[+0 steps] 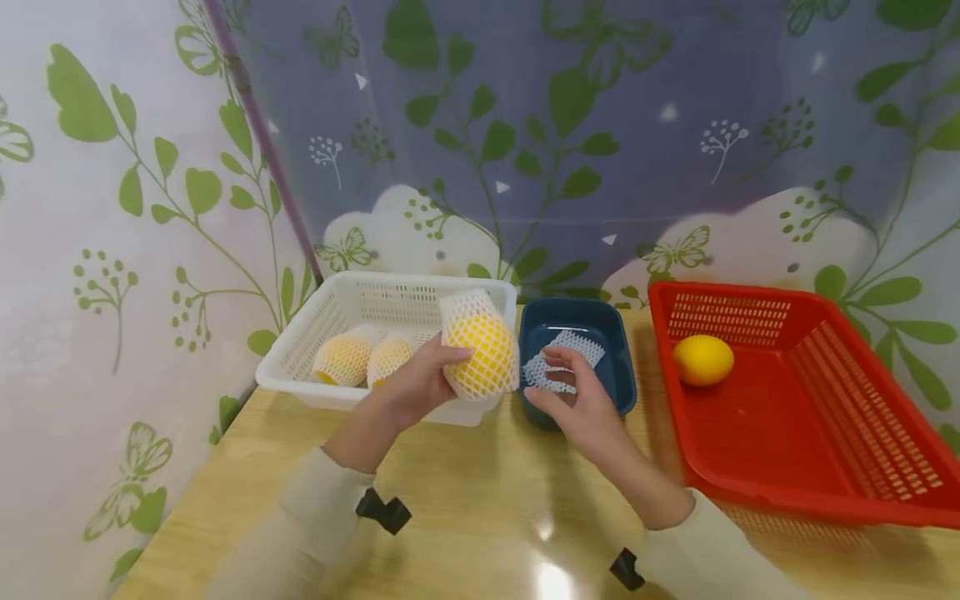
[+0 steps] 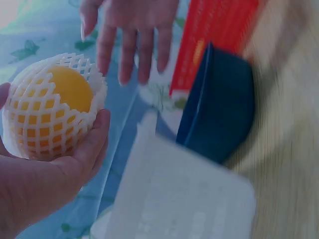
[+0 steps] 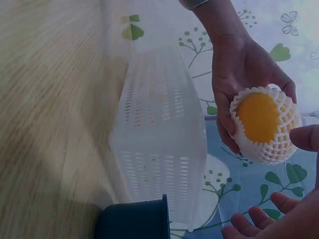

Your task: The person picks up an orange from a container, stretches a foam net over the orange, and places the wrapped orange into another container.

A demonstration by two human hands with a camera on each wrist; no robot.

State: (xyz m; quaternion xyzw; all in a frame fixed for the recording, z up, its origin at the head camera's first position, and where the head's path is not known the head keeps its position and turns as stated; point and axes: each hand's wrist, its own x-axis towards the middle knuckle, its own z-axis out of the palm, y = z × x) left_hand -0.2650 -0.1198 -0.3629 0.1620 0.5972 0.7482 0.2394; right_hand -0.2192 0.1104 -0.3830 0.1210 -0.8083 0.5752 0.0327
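netted fruit [image 1: 483,354]; tub [image 1: 576,313] between two baskets [image 1: 757,417]

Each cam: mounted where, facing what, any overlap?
Head: on head, looking forward and down over the pale wooden table; left hand, right hand show.
Left wrist: on that wrist, facing the round yellow fruit in white foam netting; both hands show.
Right wrist: on that wrist, facing that fruit; both hands show.
Wrist views share the fruit, dark-blue plastic tub and white perforated plastic basket.
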